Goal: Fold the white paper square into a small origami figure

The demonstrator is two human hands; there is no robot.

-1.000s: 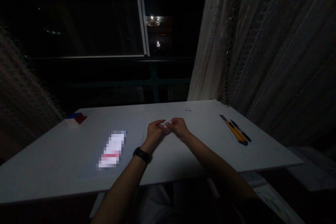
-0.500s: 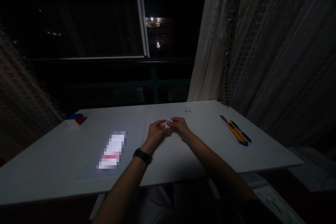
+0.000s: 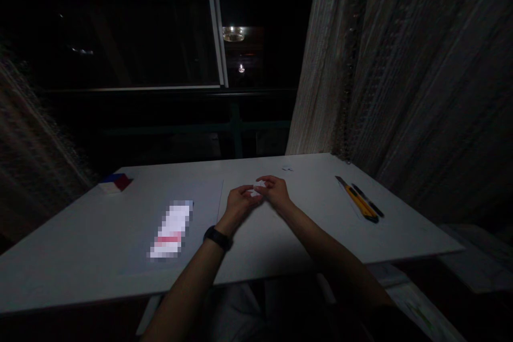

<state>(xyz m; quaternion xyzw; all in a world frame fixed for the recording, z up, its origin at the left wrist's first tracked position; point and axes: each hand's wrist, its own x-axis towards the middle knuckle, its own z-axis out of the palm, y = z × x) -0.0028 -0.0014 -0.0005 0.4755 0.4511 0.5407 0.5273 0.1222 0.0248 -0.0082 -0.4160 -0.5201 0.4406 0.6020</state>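
Observation:
Between my two hands is a small white piece of folded paper [image 3: 259, 187], partly covered by the fingers. My left hand [image 3: 240, 202] pinches it from the left, with a dark band on that wrist. From the right, my right hand [image 3: 276, 190] grips the same paper, its thumb on the near face and its index finger arched over the far side. Both hands are above the middle of the white table [image 3: 256, 256]. The folds are too dim and small to make out.
A lit phone [image 3: 171, 230], its screen blurred, lies on a paper sheet [image 3: 210, 197] at left. A blue, red and white cube [image 3: 115, 183] sits at the far left. Rightward are a yellow utility knife [image 3: 360, 203] and a black pen [image 3: 367, 200]. Small scraps [image 3: 287, 169] lie at the back.
My right index finger has lifted and arched a little away from the paper, and the paper has turned slightly. My left hand has barely shifted.

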